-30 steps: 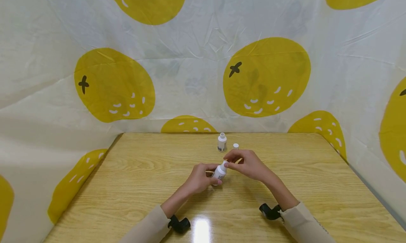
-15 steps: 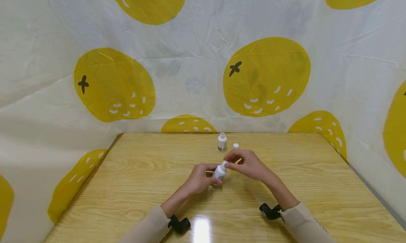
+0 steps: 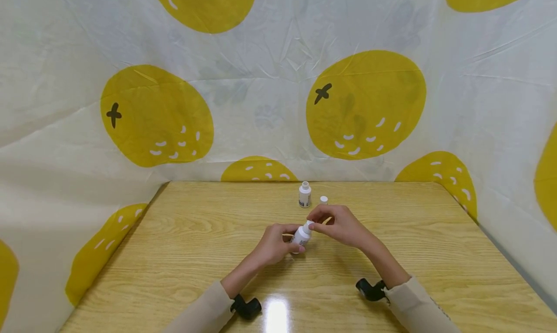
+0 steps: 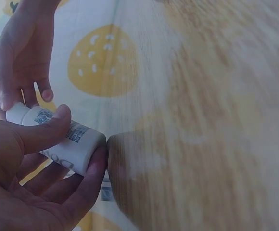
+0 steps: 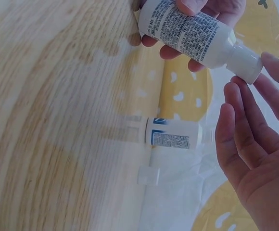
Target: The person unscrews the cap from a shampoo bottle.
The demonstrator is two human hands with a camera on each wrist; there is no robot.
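Note:
My left hand (image 3: 274, 245) grips the body of a white plastic bottle (image 5: 187, 31) with printed text, tilted with its top up to the right. On the bottle's neck sits a white cap (image 5: 244, 62), which my right hand (image 3: 341, 225) pinches between thumb and fingertips. In the left wrist view, the thumb lies across the label and the fingers curl under the bottle. Behind the hands a second white bottle (image 3: 304, 196) stands upright with its threaded neck bare. A loose white cap (image 3: 324, 200) rests beside it, partly hidden by the right hand in the head view.
All this is on a wood-grain table (image 3: 209, 255). A pale cloth (image 3: 261, 101) printed with yellow fruit hangs behind the table and along both sides. Each wrist wears a black camera, such as the left wrist camera (image 3: 246, 308).

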